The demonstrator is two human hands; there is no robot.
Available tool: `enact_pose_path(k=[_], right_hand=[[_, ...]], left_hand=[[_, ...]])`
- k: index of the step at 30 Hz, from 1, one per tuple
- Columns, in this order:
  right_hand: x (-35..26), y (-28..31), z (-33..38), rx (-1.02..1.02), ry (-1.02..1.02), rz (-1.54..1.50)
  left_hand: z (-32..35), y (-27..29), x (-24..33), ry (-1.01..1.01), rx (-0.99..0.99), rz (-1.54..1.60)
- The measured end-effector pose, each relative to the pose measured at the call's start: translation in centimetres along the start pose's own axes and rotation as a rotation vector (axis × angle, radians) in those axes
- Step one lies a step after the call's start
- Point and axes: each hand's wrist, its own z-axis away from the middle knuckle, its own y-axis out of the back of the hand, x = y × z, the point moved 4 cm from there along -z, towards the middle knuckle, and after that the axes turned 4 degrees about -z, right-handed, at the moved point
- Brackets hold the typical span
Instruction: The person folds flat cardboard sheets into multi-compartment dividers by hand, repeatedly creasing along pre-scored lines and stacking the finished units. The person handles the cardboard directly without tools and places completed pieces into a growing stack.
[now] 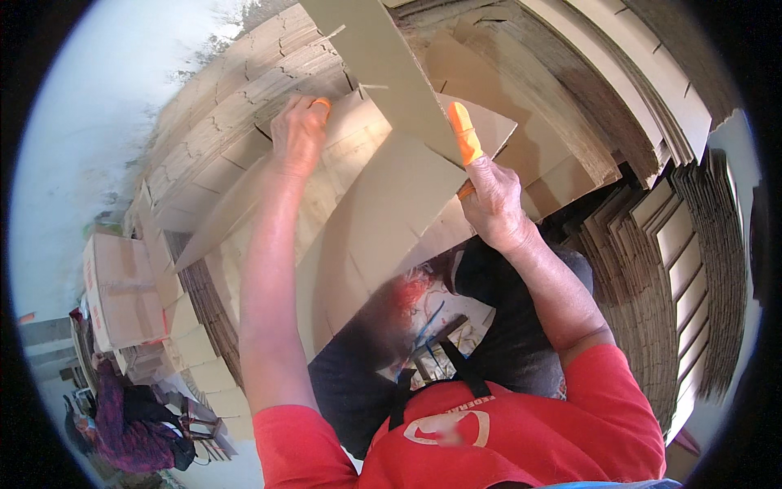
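Observation:
My left hand [300,137], an orange cover on one finger, is closed at the upper edge of a slotted cardboard sheet [236,200] that slants down to the left. Another cardboard piece [383,57] stands up between my hands. My right hand [498,204] pinches its right edge, with an orange-covered thumb [464,134] on top and the other fingers mostly hidden beneath. Under it a wide cardboard sheet [358,236] lies slanted across my lap, its lower corner near my left forearm. Notches show along the edges of these sheets.
Stacks of slotted cardboard [236,98] line the wall at upper left. More stacks [652,269] stand close on the right, and loose sheets [521,98] lean at the back. A closed carton [122,289] is at far left; beyond it another person [134,424] sits.

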Motion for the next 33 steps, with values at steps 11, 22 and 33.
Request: enact_pose_path(k=[11, 22, 33], right_hand=[[-0.4, 0.9, 0.7, -0.091, -0.028, -0.019], [-0.5, 1.0, 0.8, -0.165, -0.050, 0.003], [-0.1, -0.3, 0.7, -0.254, -0.138, 0.071]], left_hand=[[-0.2, 1.5, 1.0, 0.009, -0.020, 0.005], [-0.4, 2.8, 2.3, -0.054, 0.046, 0.009], [1.7, 8.1, 7.9, -0.123, 0.155, 0.313]])
